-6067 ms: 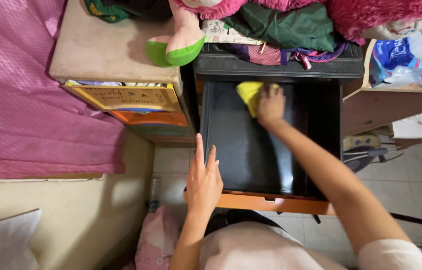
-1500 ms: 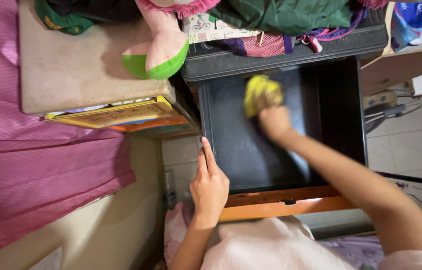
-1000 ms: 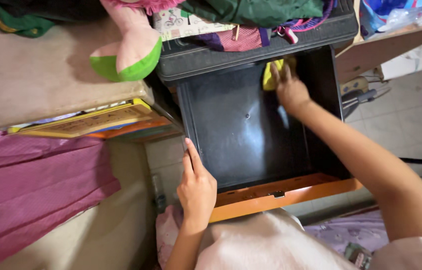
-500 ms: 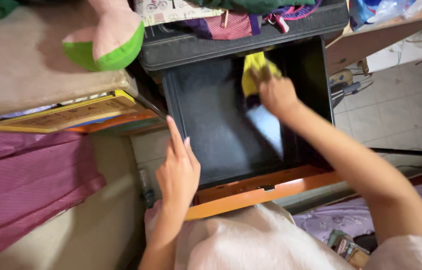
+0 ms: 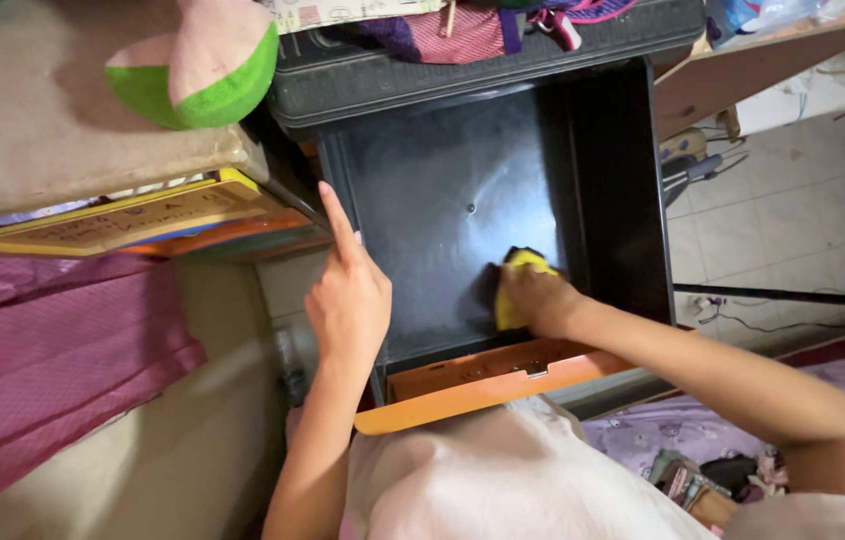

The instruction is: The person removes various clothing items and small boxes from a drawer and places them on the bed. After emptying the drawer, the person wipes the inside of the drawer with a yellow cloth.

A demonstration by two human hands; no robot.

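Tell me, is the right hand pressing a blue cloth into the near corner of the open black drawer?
Not quite: the cloth is yellow, not blue. The head view shows the right hand pressing it into the near corner of the open black drawer.

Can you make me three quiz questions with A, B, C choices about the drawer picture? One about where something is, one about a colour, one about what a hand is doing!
1. Where in the drawer is the cloth?
A. near the orange front panel
B. at the far back
C. outside, on the floor

2. What colour is the cloth?
A. blue
B. yellow
C. white

3. What is the left hand doing?
A. squeezing the cloth
B. lifting the plush toy
C. resting on the drawer's left edge

Answers:
1 A, the right hand presses the cloth on the drawer bottom close to the orange front panel.
2 B, yellow shows beside the fingers.
3 C, it lies on the rim, one finger stretched out, holding nothing.
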